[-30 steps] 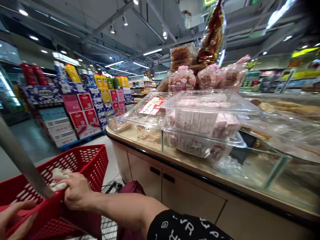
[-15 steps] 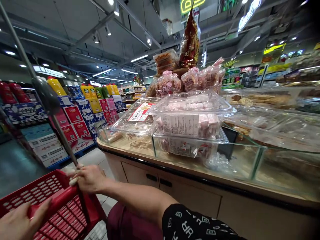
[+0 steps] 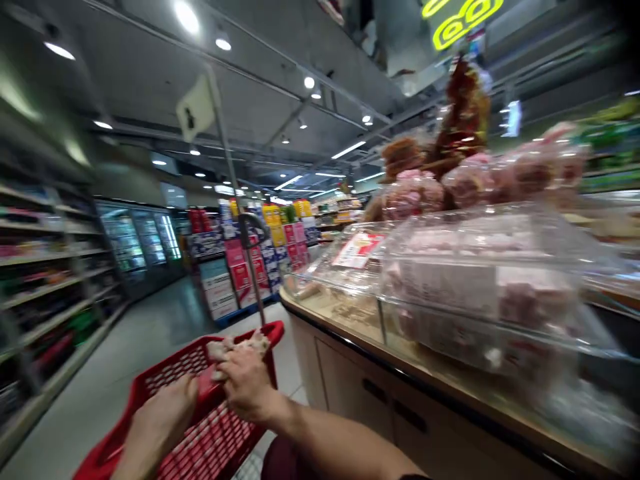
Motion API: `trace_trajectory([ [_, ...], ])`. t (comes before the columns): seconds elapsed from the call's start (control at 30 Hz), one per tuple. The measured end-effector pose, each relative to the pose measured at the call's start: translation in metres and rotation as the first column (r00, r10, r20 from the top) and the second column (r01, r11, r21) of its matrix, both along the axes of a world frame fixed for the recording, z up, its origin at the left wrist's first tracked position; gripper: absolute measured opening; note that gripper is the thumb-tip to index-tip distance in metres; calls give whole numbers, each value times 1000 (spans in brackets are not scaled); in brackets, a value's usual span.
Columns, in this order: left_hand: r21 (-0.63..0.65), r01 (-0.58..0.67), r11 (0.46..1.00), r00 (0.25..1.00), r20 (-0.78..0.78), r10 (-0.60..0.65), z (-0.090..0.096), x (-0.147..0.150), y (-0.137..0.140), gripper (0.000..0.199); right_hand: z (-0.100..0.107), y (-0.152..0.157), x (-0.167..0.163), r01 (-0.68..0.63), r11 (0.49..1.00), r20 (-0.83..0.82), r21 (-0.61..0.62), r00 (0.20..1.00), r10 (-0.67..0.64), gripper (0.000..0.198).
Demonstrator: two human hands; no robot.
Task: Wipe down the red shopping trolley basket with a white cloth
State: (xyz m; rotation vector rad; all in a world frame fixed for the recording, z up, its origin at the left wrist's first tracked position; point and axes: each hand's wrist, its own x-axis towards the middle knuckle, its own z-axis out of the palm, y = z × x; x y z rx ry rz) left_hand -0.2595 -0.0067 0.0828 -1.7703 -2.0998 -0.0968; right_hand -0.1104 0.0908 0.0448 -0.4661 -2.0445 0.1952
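Note:
A red plastic shopping cart (image 3: 215,437) with a grid-patterned basket stands at lower left. My left hand (image 3: 163,413) is closed around its red handle (image 3: 205,395), the fingers partly out of sight on the far side. My right hand (image 3: 245,381) grips the handle's right end. Under and beyond its fingers sits a crumpled whitish bundle (image 3: 223,349), perhaps cloth or paper; its kind is unclear. A grey pole (image 3: 231,167) rises behind the cart's far corner and carries a pale flag (image 3: 195,110).
On my right runs a display counter (image 3: 345,380) with a low glass edge. Clear plastic boxes (image 3: 450,287) of pinkish packed food are stacked on it. Stacked cartons (image 3: 240,273) stand ahead. Shelves (image 3: 45,280) line the aisle floor (image 3: 165,333) at left.
My view has swung left, so the counter and cart now appear farther right. More of the left aisle and the pole's flag show. Both hands remain at the cart handle.

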Motion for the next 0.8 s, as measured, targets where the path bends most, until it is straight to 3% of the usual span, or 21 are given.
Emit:
trace_trajectory([
  [0.13,63,-166,984,980,120,158,8,14,-9,40,-10,6,4,-4,998,-91,-69,996,-2,38],
  [0.37,127,-192,973,972,158,171,-3,19,-11,37,-38,0,-5,-32,999,-90,-2,995,31,42],
  [0.5,125,-206,971,965,188,181,-5,12,-9,34,-34,12,-1,111,984,-85,-142,989,-124,41],
  [0.63,240,-206,949,962,230,150,-3,22,-7,40,-25,-8,-21,-67,992,-49,-108,997,62,40],
  [0.7,316,-158,936,967,243,81,-5,37,2,42,-16,-10,-29,-145,976,-113,-161,985,128,41],
  [0.8,270,-25,963,981,190,-28,-14,57,23,41,-5,14,-27,-149,954,-241,-261,967,84,43],
])
